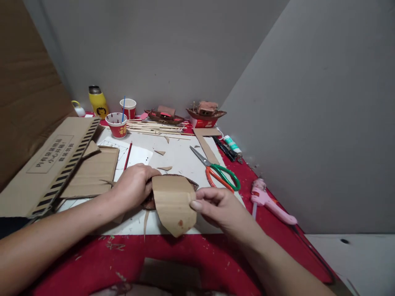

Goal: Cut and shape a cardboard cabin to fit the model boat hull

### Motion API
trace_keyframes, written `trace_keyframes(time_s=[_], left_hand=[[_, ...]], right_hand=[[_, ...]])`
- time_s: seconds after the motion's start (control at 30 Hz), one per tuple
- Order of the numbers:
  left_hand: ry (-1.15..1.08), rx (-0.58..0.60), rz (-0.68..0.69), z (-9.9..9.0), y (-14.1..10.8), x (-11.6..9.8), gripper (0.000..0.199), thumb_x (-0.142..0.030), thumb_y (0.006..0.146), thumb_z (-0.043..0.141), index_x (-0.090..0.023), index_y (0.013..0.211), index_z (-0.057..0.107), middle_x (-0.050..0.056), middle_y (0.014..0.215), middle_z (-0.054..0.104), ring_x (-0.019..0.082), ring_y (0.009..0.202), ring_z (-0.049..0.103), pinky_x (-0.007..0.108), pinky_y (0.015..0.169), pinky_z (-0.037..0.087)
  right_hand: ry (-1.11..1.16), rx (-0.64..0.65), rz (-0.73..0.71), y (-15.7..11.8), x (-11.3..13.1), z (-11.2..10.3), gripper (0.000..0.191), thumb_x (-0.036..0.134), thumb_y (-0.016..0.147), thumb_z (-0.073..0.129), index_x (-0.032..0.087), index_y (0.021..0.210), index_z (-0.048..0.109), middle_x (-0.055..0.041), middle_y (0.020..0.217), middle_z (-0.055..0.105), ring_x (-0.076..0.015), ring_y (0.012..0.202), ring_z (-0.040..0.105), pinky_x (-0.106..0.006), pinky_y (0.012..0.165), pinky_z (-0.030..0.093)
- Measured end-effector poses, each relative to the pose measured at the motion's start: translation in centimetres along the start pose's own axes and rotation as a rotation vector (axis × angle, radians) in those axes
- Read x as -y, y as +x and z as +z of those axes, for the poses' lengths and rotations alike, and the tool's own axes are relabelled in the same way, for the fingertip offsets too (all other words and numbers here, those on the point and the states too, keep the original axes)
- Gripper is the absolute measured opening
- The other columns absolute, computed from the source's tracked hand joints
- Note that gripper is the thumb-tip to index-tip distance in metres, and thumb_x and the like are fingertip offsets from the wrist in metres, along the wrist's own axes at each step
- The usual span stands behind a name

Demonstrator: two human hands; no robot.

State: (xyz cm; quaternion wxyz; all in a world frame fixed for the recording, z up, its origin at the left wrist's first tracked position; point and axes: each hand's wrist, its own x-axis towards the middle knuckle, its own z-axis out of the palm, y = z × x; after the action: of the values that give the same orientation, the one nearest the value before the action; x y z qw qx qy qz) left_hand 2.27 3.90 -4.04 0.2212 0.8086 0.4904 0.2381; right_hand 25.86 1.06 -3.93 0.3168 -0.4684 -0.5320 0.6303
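Note:
My right hand [216, 205] pinches a cut piece of cardboard [174, 201] between thumb and fingers at its right edge. The cardboard hangs over a dark brown model boat [149, 202] and hides most of it; bits of the hull show at the left and upper right. My left hand [135, 185] is closed on the boat's left end, its fingertips partly hidden. Red-and-green-handled scissors [212, 164] lie with blades apart beyond my right hand. Small cardboard offcuts [159, 152] are scattered on the white sheet [179, 144] around the boat.
Printed cardboard [55, 152] and a flat brown piece [92, 172] lie left. A red pencil [127, 156] rests on paper. Behind stand paper cups [117, 127], a yellow bottle [98, 102], wooden sticks [157, 128] and two finished boats [206, 112]. A pink glue gun [273, 205] lies right.

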Motion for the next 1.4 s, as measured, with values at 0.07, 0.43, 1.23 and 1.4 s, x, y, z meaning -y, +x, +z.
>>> trace_keyframes(time_s=[0.07, 0.43, 1.23, 1.4], left_hand=[[0.0, 0.048, -0.047, 0.1, 0.0, 0.1, 0.03, -0.006, 0.073, 0.053, -0.018, 0.085, 0.077, 0.006, 0.081, 0.077, 0.02, 0.075, 0.067, 0.027, 0.067, 0.046], [-0.164, 0.246, -0.187, 1.2, 0.4, 1.5, 0.034, -0.007, 0.069, 0.046, -0.016, 0.082, 0.077, 0.005, 0.073, 0.075, 0.017, 0.065, 0.062, 0.025, 0.058, 0.041], [-0.076, 0.261, -0.133, 1.1, 0.5, 1.2, 0.034, -0.008, 0.068, 0.048, -0.017, 0.089, 0.073, 0.004, 0.083, 0.075, 0.019, 0.077, 0.065, 0.028, 0.067, 0.042], [-0.195, 0.332, -0.149, 1.0, 0.9, 1.6, 0.037, -0.005, 0.064, 0.046, -0.017, 0.087, 0.072, 0.001, 0.078, 0.074, 0.017, 0.073, 0.064, 0.026, 0.065, 0.043]], right_hand=[[0.141, 0.011, 0.069, 0.4, -0.1, 0.5, 0.039, 0.045, 0.059, 0.088, 0.015, 0.071, 0.066, 0.0111, 0.043, 0.04, -0.0015, 0.035, 0.025, -0.017, 0.035, 0.019], [0.116, -0.043, -0.087, 1.5, -1.0, 0.1, 0.034, 0.04, 0.061, 0.086, 0.015, 0.076, 0.068, 0.0015, 0.056, 0.068, -0.0074, 0.038, 0.054, -0.019, 0.039, 0.045], [-0.209, 0.181, 0.027, 0.5, -2.4, -0.6, 0.032, 0.047, 0.085, 0.063, 0.015, 0.08, 0.064, 0.002, 0.06, 0.063, -0.0059, 0.037, 0.05, -0.017, 0.038, 0.037], [-0.18, 0.206, 0.052, 0.7, -2.4, -0.8, 0.028, 0.044, 0.086, 0.062, 0.017, 0.091, 0.06, 0.0038, 0.057, 0.063, -0.0063, 0.037, 0.051, -0.016, 0.039, 0.04]])
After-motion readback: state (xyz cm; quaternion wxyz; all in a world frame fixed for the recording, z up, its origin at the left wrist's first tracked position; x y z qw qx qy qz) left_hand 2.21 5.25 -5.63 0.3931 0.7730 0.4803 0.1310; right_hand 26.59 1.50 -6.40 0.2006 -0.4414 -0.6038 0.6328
